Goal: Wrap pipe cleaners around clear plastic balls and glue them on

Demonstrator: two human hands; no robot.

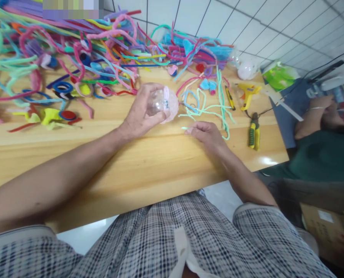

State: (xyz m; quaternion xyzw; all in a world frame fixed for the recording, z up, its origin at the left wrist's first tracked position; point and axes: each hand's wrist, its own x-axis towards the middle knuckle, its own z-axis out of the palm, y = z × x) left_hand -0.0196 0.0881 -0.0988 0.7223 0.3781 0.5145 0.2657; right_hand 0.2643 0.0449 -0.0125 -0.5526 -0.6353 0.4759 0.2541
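Note:
My left hand (141, 114) is wrapped round a clear plastic ball (157, 102) with a pale pink fuzzy side, held over the wooden table (149, 162). Small pieces inside or on the ball are too blurred to name. To its right, the fingers of my right hand (205, 133) pinch a short light green pipe cleaner (185, 128), its tip pointing toward the ball. Just beyond that hand lie loose mint green pipe cleaners (212, 110) and a bent light blue one (196, 101).
Heaps of coloured pipe cleaners (102, 42) cover the back and left. A yellow glue gun (250, 94), a yellow utility knife (230, 98) and yellow-green pliers (254, 133) lie at right. Another clear ball (247, 69) stands behind them. A person in dark green (325, 154) sits beyond the right edge.

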